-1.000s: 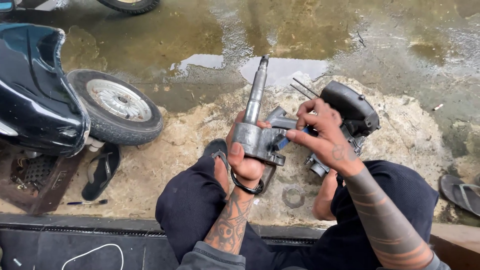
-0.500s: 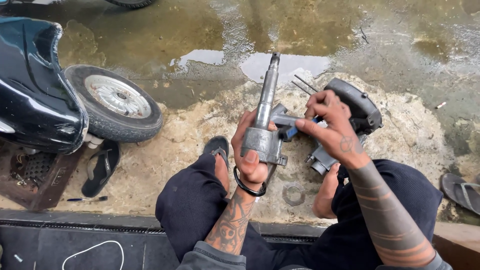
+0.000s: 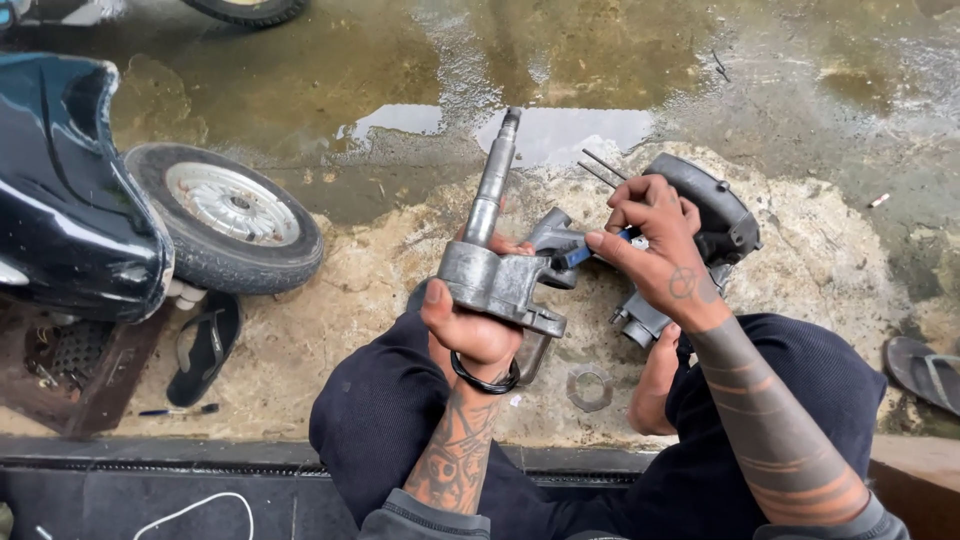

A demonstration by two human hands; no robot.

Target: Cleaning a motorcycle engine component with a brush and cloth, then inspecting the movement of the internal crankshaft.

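Metal shaft housing [image 3: 497, 280] sits gripped in our left hand [image 3: 470, 325] above our knees, shaft toward twelve o'clock, while our right hand [image 3: 655, 245] pinches a blue-tipped tool [image 3: 580, 255] at its three o'clock side, needing steady aim.

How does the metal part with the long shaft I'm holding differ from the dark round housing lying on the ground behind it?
The shaft part is light grey metal, held up in the left hand with its shaft pointing away; the round housing is darker and rests on the sandy ground. The shaft part is long and narrow above a blocky base; the housing is broad and domed. The right hand works a small blue-handled tool at the shaft part; the housing is untouched. Both look like worn machine parts.
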